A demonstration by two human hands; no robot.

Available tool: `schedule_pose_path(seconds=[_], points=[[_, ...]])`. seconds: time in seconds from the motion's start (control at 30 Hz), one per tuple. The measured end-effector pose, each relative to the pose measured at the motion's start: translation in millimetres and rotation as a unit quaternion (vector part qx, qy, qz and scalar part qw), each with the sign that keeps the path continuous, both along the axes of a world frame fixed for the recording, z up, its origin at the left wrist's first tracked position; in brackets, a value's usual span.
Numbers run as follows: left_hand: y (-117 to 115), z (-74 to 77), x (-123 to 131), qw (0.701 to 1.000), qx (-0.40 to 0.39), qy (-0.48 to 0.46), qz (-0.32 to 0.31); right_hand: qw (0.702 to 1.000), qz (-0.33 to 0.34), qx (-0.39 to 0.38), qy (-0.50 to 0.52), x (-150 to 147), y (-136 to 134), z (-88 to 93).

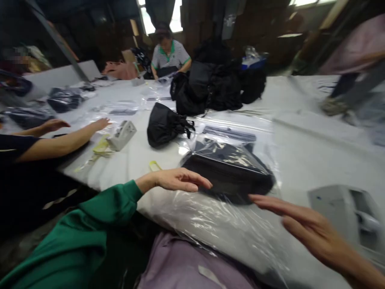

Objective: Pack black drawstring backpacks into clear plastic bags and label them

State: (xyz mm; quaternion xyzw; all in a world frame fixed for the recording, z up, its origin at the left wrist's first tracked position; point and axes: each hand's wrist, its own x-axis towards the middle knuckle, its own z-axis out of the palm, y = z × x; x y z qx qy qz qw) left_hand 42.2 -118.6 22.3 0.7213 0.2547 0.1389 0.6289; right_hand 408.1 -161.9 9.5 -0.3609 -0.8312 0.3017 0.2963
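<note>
Plastic-wrapped black bag lay on white table, just beyond left hand and right hand. Both were outstretched, open wide, empty; contact with bag, couldn't tell. Grey tape dispenser stood beside right hand.

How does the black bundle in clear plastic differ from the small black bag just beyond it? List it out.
The black bundle is covered by clear plastic; the small black bag is uncovered.
The black bundle looks larger and boxy; the small black bag looks rounded, with straps trailing to one side.
The black bundle lies near the left hand and right hand; the small black bag lies farther off.
Both are black and on the white table.
</note>
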Motion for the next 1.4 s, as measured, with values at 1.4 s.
schedule_pose_path(seconds=[1.4], points=[[1.6,-133.0,18.3,0.88,0.379,0.207,-0.199,0.958,0.134,-0.035,-0.251,-22.1,-37.4,-84.4]])
